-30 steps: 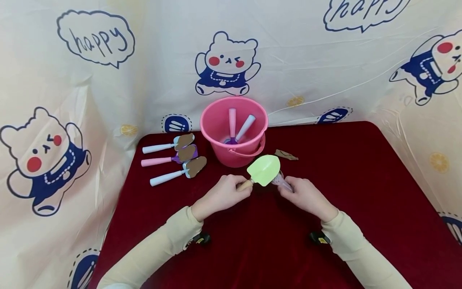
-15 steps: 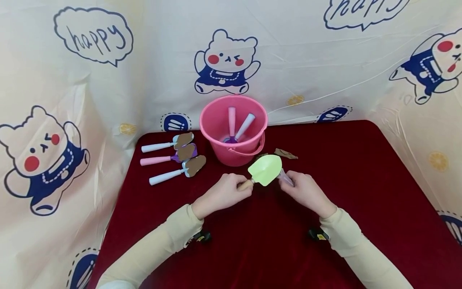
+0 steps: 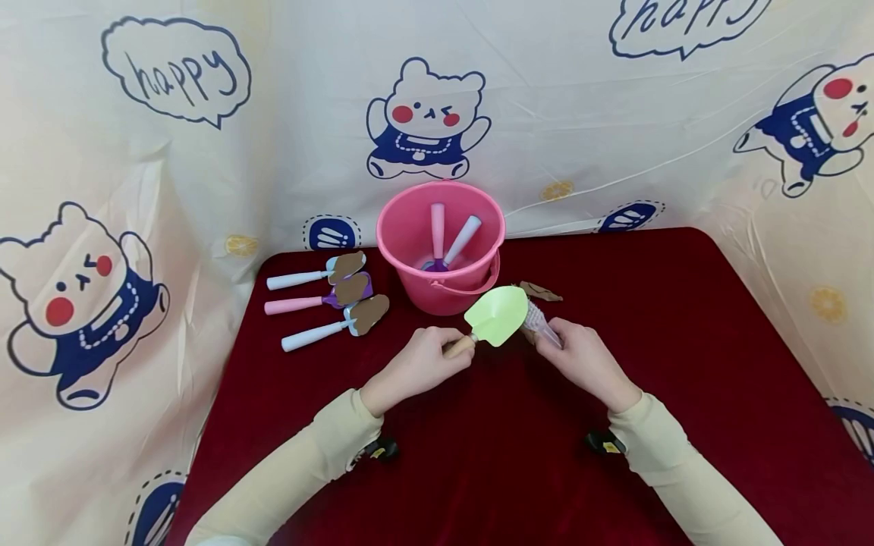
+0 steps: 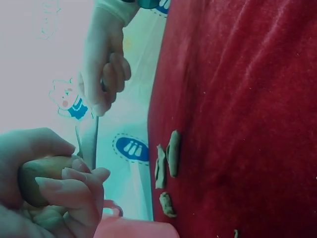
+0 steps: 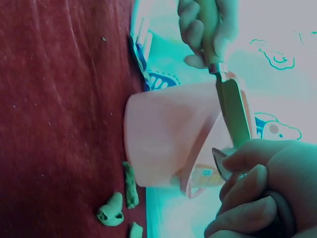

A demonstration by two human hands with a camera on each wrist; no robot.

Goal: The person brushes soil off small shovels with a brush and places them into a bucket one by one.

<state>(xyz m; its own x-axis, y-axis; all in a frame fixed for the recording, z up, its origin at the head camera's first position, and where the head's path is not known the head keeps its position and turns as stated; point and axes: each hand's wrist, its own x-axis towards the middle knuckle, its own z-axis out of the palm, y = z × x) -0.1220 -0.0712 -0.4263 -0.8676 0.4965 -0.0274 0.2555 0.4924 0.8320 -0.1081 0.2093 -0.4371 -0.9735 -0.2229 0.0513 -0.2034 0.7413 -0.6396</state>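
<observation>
My left hand (image 3: 419,365) grips the wooden handle (image 3: 459,346) of a small trowel with a light green blade (image 3: 498,314), which is held up in front of the pink bucket (image 3: 437,297). Pinched in my right hand (image 3: 586,364) is a translucent brush-like tool (image 3: 539,322), its bristly end against or close beside the blade's right edge; actual contact cannot be told. In the left wrist view, the fingers of my left hand (image 4: 59,183) curl round the wooden handle (image 4: 37,176). The right wrist view has the blade (image 5: 235,109) seen nearly edge-on beside my right hand (image 5: 262,193).
Three small shovels (image 3: 297,305) with brown lumps on their blades lie left of the bucket. Inside the bucket stand a pink handle (image 3: 438,231) and a pale blue one (image 3: 464,241). Brown pieces (image 3: 541,291) lie on the red cloth (image 3: 649,303) right of the bucket.
The trowel has shifted slightly left and up. My right hand has moved a little right and down, so more of the bristly tool shows beside the blade.
</observation>
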